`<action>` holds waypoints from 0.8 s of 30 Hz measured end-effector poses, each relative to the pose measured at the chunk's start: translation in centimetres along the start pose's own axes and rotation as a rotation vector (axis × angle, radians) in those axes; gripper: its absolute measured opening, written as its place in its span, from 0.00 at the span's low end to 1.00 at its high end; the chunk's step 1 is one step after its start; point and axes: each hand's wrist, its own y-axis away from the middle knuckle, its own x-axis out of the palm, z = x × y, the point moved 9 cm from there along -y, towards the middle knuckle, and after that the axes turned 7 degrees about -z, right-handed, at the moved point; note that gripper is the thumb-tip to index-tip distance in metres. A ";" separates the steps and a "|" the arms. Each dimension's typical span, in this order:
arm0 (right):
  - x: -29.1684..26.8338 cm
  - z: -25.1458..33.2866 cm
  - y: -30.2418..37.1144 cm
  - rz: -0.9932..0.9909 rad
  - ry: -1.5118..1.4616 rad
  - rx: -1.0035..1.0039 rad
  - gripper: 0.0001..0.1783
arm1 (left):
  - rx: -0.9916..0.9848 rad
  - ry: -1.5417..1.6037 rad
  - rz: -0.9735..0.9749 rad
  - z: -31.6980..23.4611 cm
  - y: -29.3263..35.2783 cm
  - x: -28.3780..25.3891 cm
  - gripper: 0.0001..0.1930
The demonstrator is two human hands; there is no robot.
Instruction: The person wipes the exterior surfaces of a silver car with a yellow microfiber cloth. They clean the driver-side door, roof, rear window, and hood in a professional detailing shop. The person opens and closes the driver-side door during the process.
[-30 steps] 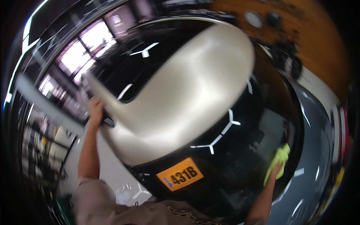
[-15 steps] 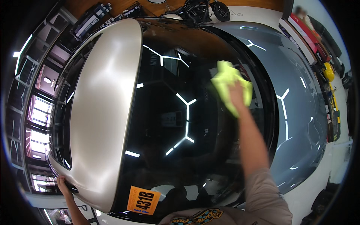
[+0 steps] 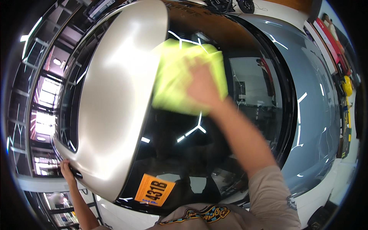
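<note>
My right hand (image 3: 201,82) presses a yellow-green microfiber cloth (image 3: 168,88) onto a car's glossy dark panel (image 3: 172,149). Motion blurs both the hand and the cloth. The cloth lies spread out under my fingers, its left side along the border with the pale silver panel (image 3: 107,88). At the lower left, my left hand (image 3: 67,170) touches the car's outer edge with fingers extended and nothing visible in them. A dark oblong fitting (image 3: 78,173) sits just beside it. An orange label (image 3: 155,189) is on the near corner of the dark panel.
A grey-blue body panel (image 3: 316,111) curves away on the right. Beyond it stand red and white boxes (image 3: 327,38) and a yellow item (image 3: 347,85). Part of a motorcycle (image 3: 230,5) shows at the far side. Windows (image 3: 45,107) line the left.
My right hand has swept left with the cloth, from the right part of the dark panel to the silver panel's border. The cloth is more spread out. The whole view has shifted slightly.
</note>
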 end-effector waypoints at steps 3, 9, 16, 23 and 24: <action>-1.1 -7.9 -1.9 -0.119 0.201 0.419 0.38 | 0.283 -0.074 -0.007 -4.7 1.8 0.6 0.10; 6.0 21.0 15.2 0.083 -0.457 -0.357 0.39 | 0.408 -0.111 -0.096 -10.3 4.8 0.4 0.08; -1.0 1.2 7.5 -0.255 0.149 0.355 0.39 | 0.459 -0.142 0.084 -12.1 5.1 0.2 0.08; 4.7 29.9 21.0 0.186 -0.150 -0.022 0.45 | 0.667 -0.099 -0.049 -14.1 5.7 -0.7 0.11; 4.6 34.7 24.2 0.141 -0.275 -0.160 0.43 | 0.650 -0.077 -0.012 -14.0 5.6 -0.6 0.11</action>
